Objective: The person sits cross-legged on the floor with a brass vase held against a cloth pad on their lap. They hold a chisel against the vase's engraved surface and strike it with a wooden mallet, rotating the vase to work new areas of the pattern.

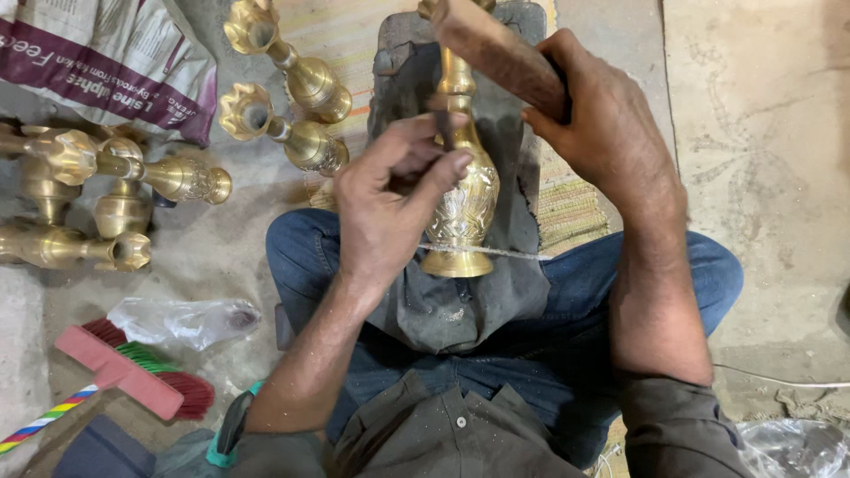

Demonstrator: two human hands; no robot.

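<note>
At the centre of the frame a brass vase (462, 199) lies on a dark cloth (460, 301) over the person's lap, tied down near its foot by a pale cord (505, 253). The left hand (390, 199) pinches a thin dark tool against the vase's shoulder; the right hand (602, 124) is closed around a wooden mallet (500, 53) raised above it. The belly already carries engraved patterns, while the neck looks plain, so the chasing seems partly done. More vases (292, 106) lie at upper left, and a red brush (133, 372) lies at lower left.
</note>
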